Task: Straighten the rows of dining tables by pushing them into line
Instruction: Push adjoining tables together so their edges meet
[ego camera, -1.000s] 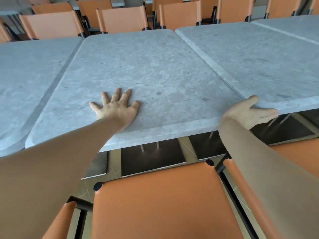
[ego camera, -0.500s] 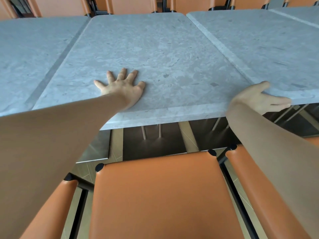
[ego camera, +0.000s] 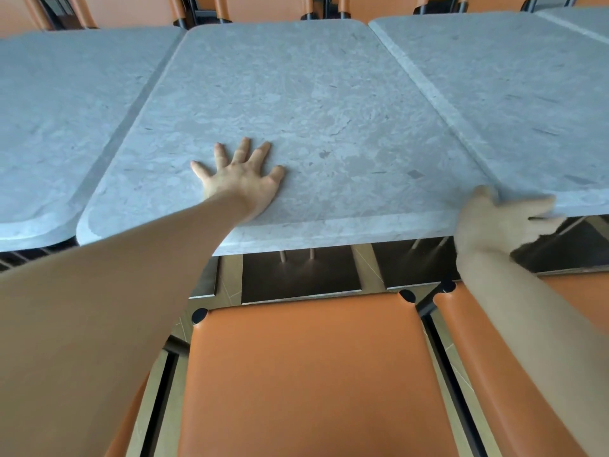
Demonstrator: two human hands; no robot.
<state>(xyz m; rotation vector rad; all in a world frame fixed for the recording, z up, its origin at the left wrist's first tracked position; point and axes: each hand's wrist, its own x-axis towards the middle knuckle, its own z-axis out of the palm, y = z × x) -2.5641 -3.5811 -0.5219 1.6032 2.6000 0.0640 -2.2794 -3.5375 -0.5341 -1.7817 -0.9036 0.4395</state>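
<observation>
Middle grey stone-look square tabletop (ego camera: 313, 103) right in front, in a row with two more. Left grey stone-look tabletop (ego camera: 66, 110) beside it, with a thin dark gap between the two. Right grey stone-look tabletop (ego camera: 514, 94) touching it along the side, near edge a bit farther forward than the middle one's.

Left hand (ego camera: 242, 184) lying flat on the middle tabletop near its front edge, fingers spread wide and straight, palm down, grasping nothing.

Right hand (ego camera: 497, 221) at the front corner where the middle and right tabletops meet. Thumb up on top, fingers reaching along under the right tabletop's edge. Blurry here, so maybe holding that edge, but cannot tell for sure.

Orange leather chair seat (ego camera: 313, 374) close below, between the two arms. Second orange seat (ego camera: 514, 374) just beside it on the right, partly under the right arm. Dark square table feet (ego camera: 300, 278) on the floor under the tabletops. More orange chair backs (ego camera: 263, 6) past the far edge.
</observation>
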